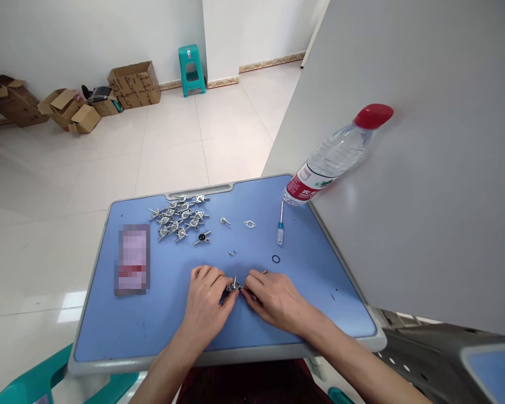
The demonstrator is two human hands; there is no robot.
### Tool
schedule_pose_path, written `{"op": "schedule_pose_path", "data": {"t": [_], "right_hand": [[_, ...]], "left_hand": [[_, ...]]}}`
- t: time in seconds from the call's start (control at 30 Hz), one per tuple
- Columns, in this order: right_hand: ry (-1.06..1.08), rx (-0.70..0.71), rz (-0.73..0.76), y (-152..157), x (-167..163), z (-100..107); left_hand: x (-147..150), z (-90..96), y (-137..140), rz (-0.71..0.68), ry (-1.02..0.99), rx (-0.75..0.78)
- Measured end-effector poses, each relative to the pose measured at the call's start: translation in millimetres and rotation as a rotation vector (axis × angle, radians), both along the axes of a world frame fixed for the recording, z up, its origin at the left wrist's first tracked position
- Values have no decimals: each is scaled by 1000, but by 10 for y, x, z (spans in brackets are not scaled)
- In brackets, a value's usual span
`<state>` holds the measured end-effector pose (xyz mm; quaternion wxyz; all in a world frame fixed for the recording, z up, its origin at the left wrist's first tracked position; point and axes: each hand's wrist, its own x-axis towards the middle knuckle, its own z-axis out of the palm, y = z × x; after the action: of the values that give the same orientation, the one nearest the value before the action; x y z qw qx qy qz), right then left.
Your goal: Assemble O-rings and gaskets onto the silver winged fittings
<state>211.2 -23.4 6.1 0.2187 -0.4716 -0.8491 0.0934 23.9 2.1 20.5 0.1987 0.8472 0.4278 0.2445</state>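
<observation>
At the front middle of the blue desk, a small metal valve-like part [234, 287] with an upright pin sits between my fingertips. My left hand [208, 294] pinches its left side with thumb and fingers. The curled fingers of my right hand [273, 297] close on its right side; a small brassy bit shows above the knuckles, too small to name. Beyond the hands lie tiny screws [231, 253], a black rubber ring [276, 259], a flat metal gasket plate [249, 224] and a loose lever piece [224, 221].
Several similar metal parts [180, 216] are heaped at the back left, one with a black face [202, 238] in front. A screwdriver [280, 233] lies near a water bottle [328, 160] at the right edge. A blurred-out flat item [133, 259] rests on the left.
</observation>
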Motion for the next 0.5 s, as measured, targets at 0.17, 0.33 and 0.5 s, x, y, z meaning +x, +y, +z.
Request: {"op": "schedule_pose_path", "data": {"t": [0.17, 0.33, 0.5], "right_hand": [[10, 4, -9, -3, -7, -9], [11, -10, -3, -5, -5, -20], [19, -22, 5, 5, 6, -9]], "left_hand": [[1, -1, 3, -8, -4, 15], [-5, -10, 3, -11, 6, 13], [-9, -21, 6, -16, 12, 10]]}}
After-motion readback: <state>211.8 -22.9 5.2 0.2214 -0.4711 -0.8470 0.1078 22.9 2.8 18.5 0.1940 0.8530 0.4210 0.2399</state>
